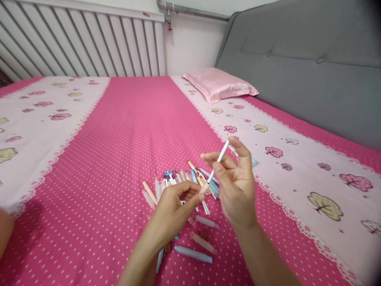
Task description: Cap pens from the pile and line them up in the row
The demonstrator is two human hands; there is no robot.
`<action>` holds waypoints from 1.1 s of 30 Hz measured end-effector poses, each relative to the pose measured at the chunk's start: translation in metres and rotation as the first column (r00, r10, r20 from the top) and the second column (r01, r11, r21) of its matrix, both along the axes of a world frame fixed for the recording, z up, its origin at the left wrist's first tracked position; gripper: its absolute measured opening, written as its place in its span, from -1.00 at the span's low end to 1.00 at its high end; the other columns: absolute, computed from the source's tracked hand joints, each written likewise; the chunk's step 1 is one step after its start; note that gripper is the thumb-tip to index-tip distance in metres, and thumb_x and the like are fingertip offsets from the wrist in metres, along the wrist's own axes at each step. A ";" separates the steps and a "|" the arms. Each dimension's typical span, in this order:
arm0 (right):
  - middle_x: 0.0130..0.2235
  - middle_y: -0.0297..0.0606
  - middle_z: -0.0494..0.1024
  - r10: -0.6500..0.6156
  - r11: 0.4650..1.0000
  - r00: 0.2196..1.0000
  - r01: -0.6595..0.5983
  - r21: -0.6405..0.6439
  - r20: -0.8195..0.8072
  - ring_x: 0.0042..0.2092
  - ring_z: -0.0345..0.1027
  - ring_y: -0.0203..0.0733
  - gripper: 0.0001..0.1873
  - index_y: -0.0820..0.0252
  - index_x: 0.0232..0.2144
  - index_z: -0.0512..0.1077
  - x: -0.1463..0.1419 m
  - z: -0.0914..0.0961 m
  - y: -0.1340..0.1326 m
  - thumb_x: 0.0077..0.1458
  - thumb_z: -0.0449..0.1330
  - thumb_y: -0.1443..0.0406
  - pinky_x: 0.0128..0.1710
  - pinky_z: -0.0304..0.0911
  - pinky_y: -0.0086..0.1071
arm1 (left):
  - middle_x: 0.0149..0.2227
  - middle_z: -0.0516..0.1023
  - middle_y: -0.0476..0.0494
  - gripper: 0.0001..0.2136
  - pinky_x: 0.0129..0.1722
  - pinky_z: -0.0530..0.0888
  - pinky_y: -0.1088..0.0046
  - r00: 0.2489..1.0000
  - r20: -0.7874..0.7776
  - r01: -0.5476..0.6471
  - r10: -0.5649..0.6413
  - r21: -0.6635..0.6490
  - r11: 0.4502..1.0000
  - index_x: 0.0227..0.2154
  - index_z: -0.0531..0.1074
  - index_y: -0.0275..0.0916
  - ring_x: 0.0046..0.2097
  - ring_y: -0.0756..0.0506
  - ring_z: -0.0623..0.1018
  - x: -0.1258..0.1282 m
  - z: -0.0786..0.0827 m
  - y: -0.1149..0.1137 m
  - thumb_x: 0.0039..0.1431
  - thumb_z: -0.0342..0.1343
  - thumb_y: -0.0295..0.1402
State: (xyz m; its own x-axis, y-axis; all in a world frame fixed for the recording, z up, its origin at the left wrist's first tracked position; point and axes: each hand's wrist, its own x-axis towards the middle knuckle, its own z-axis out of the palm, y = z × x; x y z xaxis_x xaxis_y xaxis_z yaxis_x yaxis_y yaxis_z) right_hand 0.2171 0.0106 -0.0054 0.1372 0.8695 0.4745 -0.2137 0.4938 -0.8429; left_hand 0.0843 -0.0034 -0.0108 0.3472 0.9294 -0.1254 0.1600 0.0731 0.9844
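White slim tube point(223, 151), right hand point(239, 187) pinching; pale barrel point(204, 188) at its lower end, left hand point(177, 202) pinching; pens point(193, 254), well off far edge of bed point(133, 119).

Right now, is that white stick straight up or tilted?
Tilted. The white stick slants, its top farther right than its bottom.

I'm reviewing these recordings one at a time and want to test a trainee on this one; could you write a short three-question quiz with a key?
1. The pillow is: A) grey, B) pink, C) blue.
2. Which hand has a fingertip at the top end of the white stick?
3. Fill in: the pale blue pen lies on a part of the bedspread printed with white ____.

Key: 1. B; 2. the right hand; 3. dots.
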 end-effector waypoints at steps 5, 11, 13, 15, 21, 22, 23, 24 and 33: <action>-0.20 -0.35 0.49 -0.026 0.998 1.000 0.026 -0.064 0.013 -0.13 0.43 -0.21 -0.62 -0.04 0.01 0.16 0.001 0.001 -0.003 0.18 0.10 0.38 -0.12 0.39 -0.28 | -0.46 0.41 -0.08 -0.77 -0.41 0.28 0.54 0.999 0.053 -0.011 0.011 0.003 1.000 -0.32 0.45 -0.34 -0.42 0.03 0.35 0.000 0.002 0.000 0.12 0.11 -0.23; -0.11 -0.24 0.49 0.142 0.980 0.974 -0.113 -0.164 0.178 -0.11 0.40 -0.19 -0.85 0.12 -0.18 0.42 0.003 0.000 -0.001 0.23 0.08 0.28 -0.04 0.32 -0.26 | -0.44 0.45 -0.07 -0.78 -0.41 0.32 0.52 0.991 0.100 -0.085 0.084 0.008 0.996 -0.31 0.45 -0.30 -0.44 0.04 0.37 -0.002 0.012 -0.001 0.15 0.08 -0.22; -0.06 -0.24 0.47 0.118 0.982 0.974 -0.085 -0.170 0.195 -0.06 0.38 -0.18 -0.79 0.09 -0.09 0.41 0.008 -0.001 0.002 0.24 0.07 0.26 -0.01 0.30 -0.24 | -0.47 0.44 -0.06 -0.78 -0.42 0.33 0.53 0.988 0.090 -0.123 0.122 0.000 0.992 -0.34 0.44 -0.31 -0.46 0.04 0.36 -0.005 0.012 0.000 0.14 0.09 -0.22; -0.02 -0.25 0.45 0.053 0.984 0.976 -0.015 -0.180 0.210 -0.04 0.36 -0.19 -0.69 0.05 0.02 0.32 0.016 -0.004 0.006 0.22 0.09 0.27 -0.03 0.31 -0.24 | -0.48 0.43 -0.05 -0.76 -0.43 0.34 0.55 0.981 0.101 -0.168 0.167 -0.005 0.986 -0.35 0.43 -0.33 -0.46 0.05 0.37 -0.008 0.010 0.003 0.12 0.10 -0.20; -0.26 -0.22 0.55 0.089 0.888 0.705 0.263 -0.377 0.704 -0.23 0.43 -0.14 -0.81 0.19 -0.18 0.45 0.036 -0.019 0.022 0.11 0.16 0.38 -0.21 0.33 -0.26 | -0.43 0.43 -0.04 -0.67 -0.41 0.39 0.58 0.946 0.157 -0.282 0.282 -0.024 0.959 -0.23 0.35 -0.36 -0.43 0.06 0.41 -0.015 0.002 0.008 0.05 0.18 -0.20; -0.28 -0.23 0.55 0.117 0.873 0.618 0.308 -0.377 0.777 -0.25 0.43 -0.13 -0.80 0.20 -0.19 0.45 0.035 -0.022 0.023 0.09 0.18 0.39 -0.24 0.32 -0.27 | -0.43 0.42 -0.04 -0.67 -0.41 0.39 0.59 0.946 0.156 -0.284 0.284 -0.020 0.959 -0.22 0.35 -0.37 -0.43 0.07 0.41 -0.016 0.001 0.009 0.06 0.18 -0.21; -0.29 -0.24 0.55 0.142 0.864 0.539 0.342 -0.370 0.830 -0.27 0.43 -0.13 -0.79 0.19 -0.18 0.45 0.034 -0.025 0.024 0.08 0.19 0.38 -0.27 0.30 -0.28 | -0.43 0.42 -0.04 -0.67 -0.42 0.39 0.59 0.947 0.152 -0.283 0.282 -0.016 0.959 -0.22 0.34 -0.37 -0.44 0.07 0.40 -0.016 0.001 0.009 0.07 0.17 -0.22; -0.29 -0.25 0.55 0.168 0.858 0.472 0.362 -0.364 0.866 -0.27 0.43 -0.12 -0.78 0.18 -0.18 0.45 0.031 -0.027 0.024 0.07 0.20 0.37 -0.29 0.29 -0.29 | -0.44 0.42 -0.04 -0.68 -0.43 0.38 0.60 0.949 0.147 -0.278 0.277 -0.014 0.960 -0.21 0.34 -0.37 -0.44 0.07 0.40 -0.016 0.001 0.009 0.08 0.16 -0.23; -0.21 -0.14 0.53 0.230 0.857 0.115 0.447 -0.257 0.966 -0.16 0.41 0.01 -0.73 0.17 -0.13 0.41 0.010 -0.041 0.022 0.07 0.15 0.38 -0.32 0.19 -0.33 | -0.38 0.47 -0.09 -0.68 -0.41 0.39 0.54 0.974 0.047 -0.225 0.223 0.046 0.973 -0.18 0.36 -0.36 -0.41 0.03 0.43 -0.016 0.002 0.008 0.13 0.10 -0.19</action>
State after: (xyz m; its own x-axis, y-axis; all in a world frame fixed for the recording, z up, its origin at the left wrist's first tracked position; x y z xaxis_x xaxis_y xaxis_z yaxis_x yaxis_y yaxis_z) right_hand 0.2272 0.0327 -0.0464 -0.0161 0.9955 -0.0930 0.9439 -0.0156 -0.3300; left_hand 0.0683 0.0042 -0.0088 0.1335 0.9888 -0.0661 0.1045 0.0523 0.9932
